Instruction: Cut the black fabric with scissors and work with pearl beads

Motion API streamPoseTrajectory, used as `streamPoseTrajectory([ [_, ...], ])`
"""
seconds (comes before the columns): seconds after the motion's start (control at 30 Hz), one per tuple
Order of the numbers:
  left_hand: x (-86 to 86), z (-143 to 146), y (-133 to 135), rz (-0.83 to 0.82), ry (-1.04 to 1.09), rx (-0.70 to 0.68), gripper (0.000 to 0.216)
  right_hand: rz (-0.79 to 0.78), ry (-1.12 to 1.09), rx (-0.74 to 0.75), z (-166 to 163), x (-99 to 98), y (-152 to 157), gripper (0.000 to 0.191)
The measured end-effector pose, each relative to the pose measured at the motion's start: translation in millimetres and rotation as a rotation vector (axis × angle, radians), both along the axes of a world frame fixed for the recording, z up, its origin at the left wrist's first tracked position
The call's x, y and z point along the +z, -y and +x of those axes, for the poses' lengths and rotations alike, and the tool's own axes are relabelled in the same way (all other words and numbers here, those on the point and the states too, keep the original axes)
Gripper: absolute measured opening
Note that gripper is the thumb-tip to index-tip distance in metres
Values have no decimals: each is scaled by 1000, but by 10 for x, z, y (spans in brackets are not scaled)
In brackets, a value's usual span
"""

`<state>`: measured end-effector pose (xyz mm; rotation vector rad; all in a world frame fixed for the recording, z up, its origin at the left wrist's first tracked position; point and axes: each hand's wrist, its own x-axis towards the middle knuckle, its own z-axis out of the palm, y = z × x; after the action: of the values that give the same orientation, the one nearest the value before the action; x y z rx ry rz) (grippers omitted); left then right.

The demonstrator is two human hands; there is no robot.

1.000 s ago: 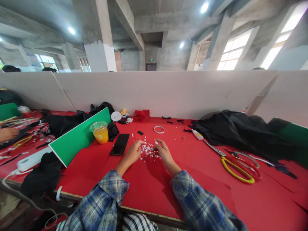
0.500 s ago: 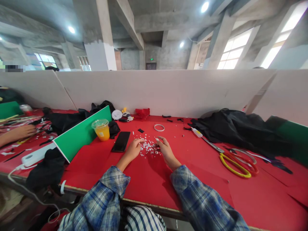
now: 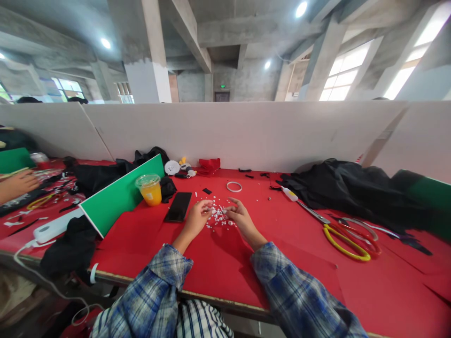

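Note:
A small heap of white beads [image 3: 219, 217] lies on the red table cover [image 3: 225, 272] in front of me. My left hand [image 3: 197, 218] rests at the heap's left side, fingertips curled onto the beads. On the heap's right side lies my right hand [image 3: 239, 218], its fingers bent in toward the beads. The two sets of fingertips nearly meet over the pile. Whether either hand pinches a bead is too small to tell. Both forearms wear blue plaid sleeves.
A black phone [image 3: 178, 206], a cup of orange drink [image 3: 150, 189] and a green board [image 3: 121, 195] lie left of the hands. A white ring [image 3: 234, 186], a glue bottle [image 3: 289, 193], yellow and red scissors [image 3: 348, 237] and black cloth [image 3: 352, 192] lie right. Another person's hand [image 3: 16, 183] works far left.
My hands have drawn closer together over the beads, fingertips now nearly touching. The other person's hand at far left has shifted slightly.

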<state>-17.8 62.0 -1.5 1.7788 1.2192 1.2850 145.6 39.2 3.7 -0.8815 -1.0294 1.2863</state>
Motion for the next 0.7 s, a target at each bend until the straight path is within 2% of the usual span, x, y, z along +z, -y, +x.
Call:
streamPoseTrajectory([
  [0.13, 22, -13, 22, -46, 66, -12, 12, 51, 5, 21, -4, 7, 3, 56],
  [0.23, 53, -17, 77, -36, 17, -38, 12, 98, 21, 36, -6, 20, 11, 55],
  [0.4, 112, 3, 200, 257, -238, 22, 13, 116, 27, 66, -8, 42, 44, 52],
  [0.53, 106, 21, 240, 372, -347, 4, 18, 92, 21, 74, -7, 59, 64, 55],
  [0.7, 67, 20, 245, 457, -428, 5, 17, 51, 14, 89, -13, 84, 84, 84],
])
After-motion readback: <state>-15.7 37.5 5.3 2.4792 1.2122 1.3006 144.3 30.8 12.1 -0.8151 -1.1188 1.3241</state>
